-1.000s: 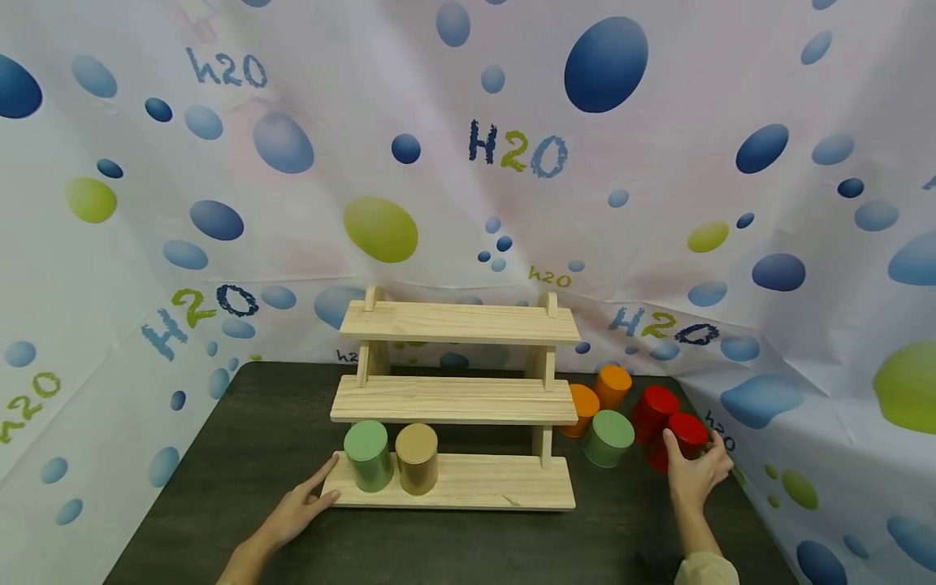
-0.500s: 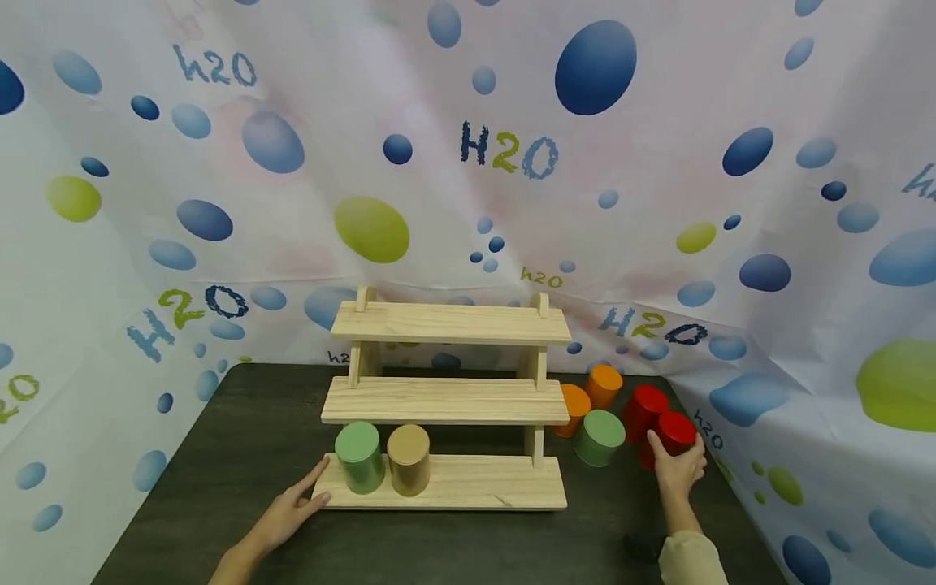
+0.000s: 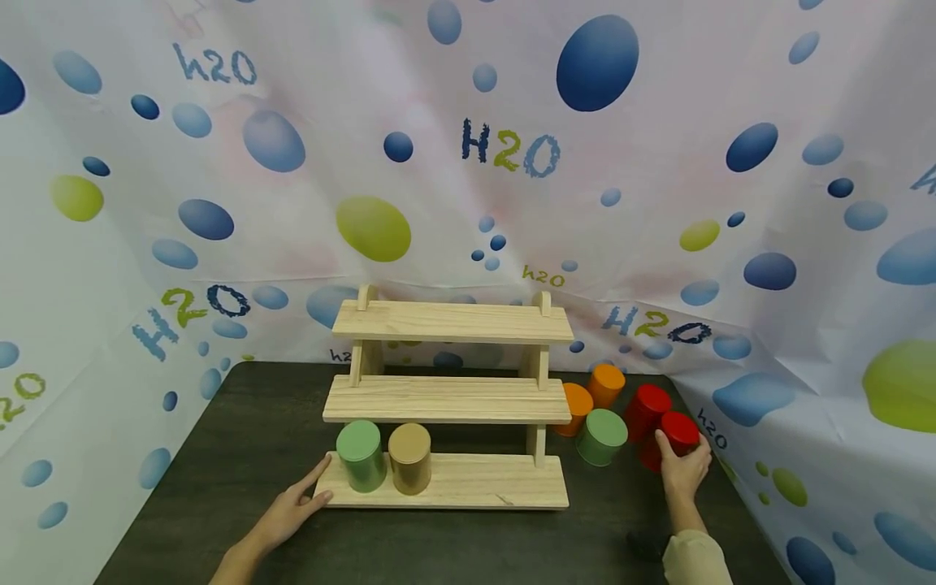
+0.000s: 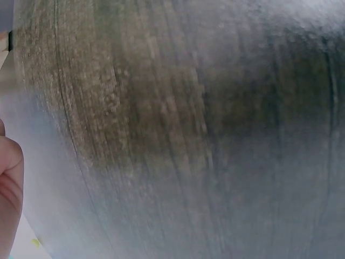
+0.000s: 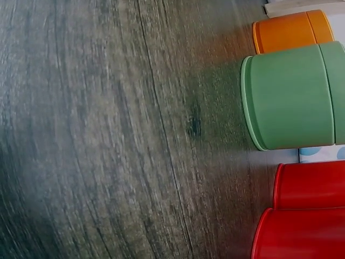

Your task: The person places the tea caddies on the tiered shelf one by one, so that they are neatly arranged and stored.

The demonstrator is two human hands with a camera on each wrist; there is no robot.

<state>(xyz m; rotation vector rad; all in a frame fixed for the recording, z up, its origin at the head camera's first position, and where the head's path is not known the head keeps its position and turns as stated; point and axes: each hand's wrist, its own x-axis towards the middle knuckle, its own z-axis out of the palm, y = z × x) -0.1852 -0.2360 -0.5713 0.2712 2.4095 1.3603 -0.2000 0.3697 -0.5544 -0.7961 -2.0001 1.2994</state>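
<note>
In the head view, the left hand (image 3: 285, 513) touches the left end of a three-tier wooden shelf stand (image 3: 483, 481) at the bottom board, index finger extended. The right hand (image 3: 684, 473) grips a red canister (image 3: 680, 429) at its sides, thumb on the left and fingers on the right. Behind it stands a second red canister (image 3: 647, 406). A green canister (image 3: 364, 459) and a gold canister (image 3: 411, 463) stand upright on the bottom board. The right wrist view shows the red canister (image 5: 304, 234) sideways, without the hand. Part of the left hand (image 4: 9, 172) edges into the left wrist view.
Left of the red canisters stand a green canister (image 3: 602, 439) and two orange ones, the nearer orange canister (image 3: 574, 409) partly behind the stand. Everything sits on a dark wood-grain table (image 3: 439, 552). A patterned curtain (image 3: 468, 203) surrounds the back and sides.
The right hand's thumb and fingers have drawn closer round the red canister. The left hand stays at the stand's end. The head view has shifted slightly.
</note>
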